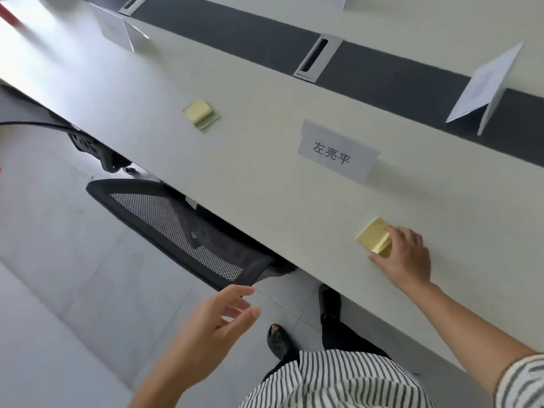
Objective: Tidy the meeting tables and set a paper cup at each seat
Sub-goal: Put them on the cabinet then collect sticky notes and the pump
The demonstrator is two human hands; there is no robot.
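Now the right hand (407,256) rests on the white meeting table (265,178), fingers and thumb closed around a yellow sticky-note pad (374,238) near the table's front edge. Meanwhile the left hand (212,325) hangs open and empty over the tiled floor, fingers spread. A second sticky-note pad (200,114) lies further along, beyond a printed name card (337,150), above a mesh-backed chair (182,228)

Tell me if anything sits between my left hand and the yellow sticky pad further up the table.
Yes. The left hand hovers open off the table edge, above the floor, and the mesh chair back lies between it and the far sticky pad. Past the chair, the table is bare up to the pad.
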